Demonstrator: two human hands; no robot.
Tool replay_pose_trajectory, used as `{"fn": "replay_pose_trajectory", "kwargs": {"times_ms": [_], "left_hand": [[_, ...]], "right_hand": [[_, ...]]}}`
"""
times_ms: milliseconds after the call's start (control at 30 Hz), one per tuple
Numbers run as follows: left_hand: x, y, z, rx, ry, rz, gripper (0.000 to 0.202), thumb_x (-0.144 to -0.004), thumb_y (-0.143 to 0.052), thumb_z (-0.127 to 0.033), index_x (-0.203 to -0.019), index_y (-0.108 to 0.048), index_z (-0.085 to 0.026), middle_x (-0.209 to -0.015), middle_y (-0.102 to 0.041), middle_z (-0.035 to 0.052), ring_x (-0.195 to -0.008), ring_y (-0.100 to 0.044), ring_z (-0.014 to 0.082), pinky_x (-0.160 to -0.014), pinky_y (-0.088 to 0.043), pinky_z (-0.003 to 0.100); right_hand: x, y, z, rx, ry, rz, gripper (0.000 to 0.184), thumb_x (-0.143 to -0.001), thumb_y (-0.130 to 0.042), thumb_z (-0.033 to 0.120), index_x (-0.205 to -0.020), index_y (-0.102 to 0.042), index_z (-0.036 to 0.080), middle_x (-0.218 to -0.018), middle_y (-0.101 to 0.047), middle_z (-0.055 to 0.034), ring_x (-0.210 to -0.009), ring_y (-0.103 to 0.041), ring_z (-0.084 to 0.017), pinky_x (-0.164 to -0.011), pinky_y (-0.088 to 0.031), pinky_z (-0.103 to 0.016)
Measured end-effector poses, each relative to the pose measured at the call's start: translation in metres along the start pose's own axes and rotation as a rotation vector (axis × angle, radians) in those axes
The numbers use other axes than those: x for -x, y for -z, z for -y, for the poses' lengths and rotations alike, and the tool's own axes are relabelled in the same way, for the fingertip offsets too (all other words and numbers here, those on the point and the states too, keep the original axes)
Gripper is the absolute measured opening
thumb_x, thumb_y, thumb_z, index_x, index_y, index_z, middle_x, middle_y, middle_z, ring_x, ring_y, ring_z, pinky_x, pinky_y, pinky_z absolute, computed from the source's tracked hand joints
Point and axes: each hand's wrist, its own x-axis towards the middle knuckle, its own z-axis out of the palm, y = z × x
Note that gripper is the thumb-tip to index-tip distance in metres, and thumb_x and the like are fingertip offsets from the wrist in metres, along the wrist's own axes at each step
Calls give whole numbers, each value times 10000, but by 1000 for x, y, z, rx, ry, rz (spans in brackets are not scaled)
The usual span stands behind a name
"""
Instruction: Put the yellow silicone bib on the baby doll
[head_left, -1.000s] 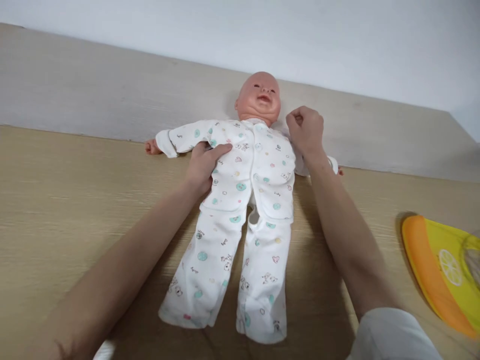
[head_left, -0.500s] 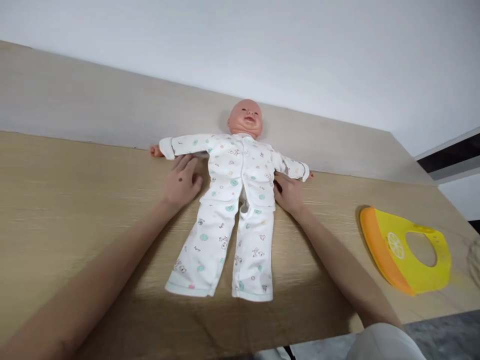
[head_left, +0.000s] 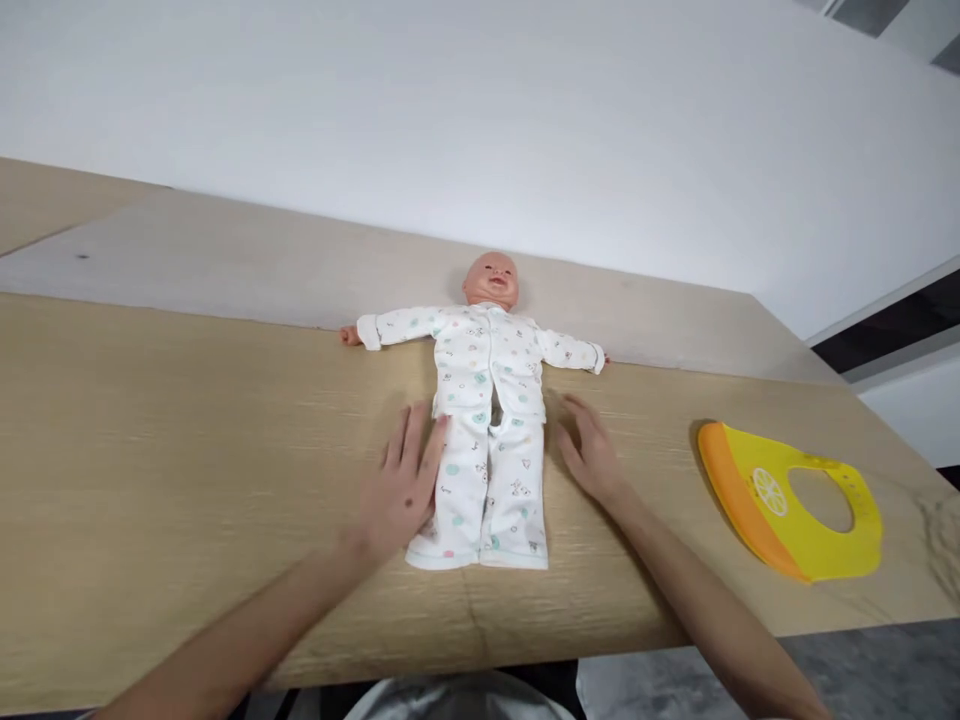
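Left hand [head_left: 399,485] and right hand [head_left: 596,460] down at the doll's [head_left: 480,395] legs, its trousers [head_left: 519,485] now drawn together

The hands are apart from each other, and neither grips anything. The left has its fingers spread, the edge of its forefinger seemingly against the outer side of one trouser leg. The right is loosely curled just beside the other leg, with a strip of surface [head_left: 225,450] between.

Half a second ago both were up beside the torso and the trouser legs stood apart; now they lie side by side. This suggests that attention has passed from the upper body to the legs, and that the lower half is straighter for it.

The doll lies face up in mid-view, sleeves of its printed jacket [head_left: 466,350] stretched out to both sides, head over the pale strip [head_left: 300,245] before the wall [head_left: 450,120].

Off to the right, well apart from the doll, lies a yellow bib with an orange pocket [head_left: 832,548]; it does not obstruct the hands. Nothing stands between them and the trousers.
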Motion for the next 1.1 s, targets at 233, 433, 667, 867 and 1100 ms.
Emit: {"fn": "replay_pose_trajectory", "kwargs": {"times_ms": [233, 433, 667, 867, 1100], "left_hand": [[24, 40, -12, 127, -408, -295, 475, -757, -510, 2, -1168, -549, -233, -1133, -631, 107, -1137, -568, 268, -935, -520, 440], [-63, 9, 64, -20, 142, -278, 321, -856, -463, -147, -1150, -588, -179, -1049, -620, 145, -969, -570, 281, -804, -491, 428], [-118, -28, 136, -108, 240, 93, 525, -842, -506, -324, -1352, -507, -198, -1427, -466, 162, -1316, -339, 399, -999, -320, 555], [-148, -38, 167, -144, 167, 250, 386, -873, -409, -207, -1171, -654, -209, -1134, -697, 108, -1259, -455, 312, -1044, -284, 497], [-138, -44, 165, -142, 141, 140, 388, -838, -377, -81, -1103, -646, -168, -1091, -702, 101, -1301, -422, 270, -1105, -210, 494]], "right_hand": [[13, 31, 69, -168, 369, -22, 488, -840, -526, 124, -1277, -448, 325, -1253, -547, -44, -1223, -496, -227, -1013, -481, -450], [-63, 7, -11, 172, 137, -166, 485, -866, -498, 225, -1330, -441, 97, -1238, -562, -178, -1160, -518, -279, -1023, -429, -465], [-119, 15, -111, 108, -245, 197, 701, -700, -707, 354, -1324, -511, 104, -1323, -540, -135, -1213, -502, -306, -1037, -411, -423], [-139, 29, -120, 117, -202, 354, 395, -735, -640, 269, -1120, -656, 183, -1118, -664, -58, -1033, -604, -241, -920, -449, -348], [-132, 24, -118, 248, -268, 250, 416, -760, -635, 296, -1155, -638, 166, -1138, -652, -79, -1086, -565, -263, -930, -442, -367]]}}
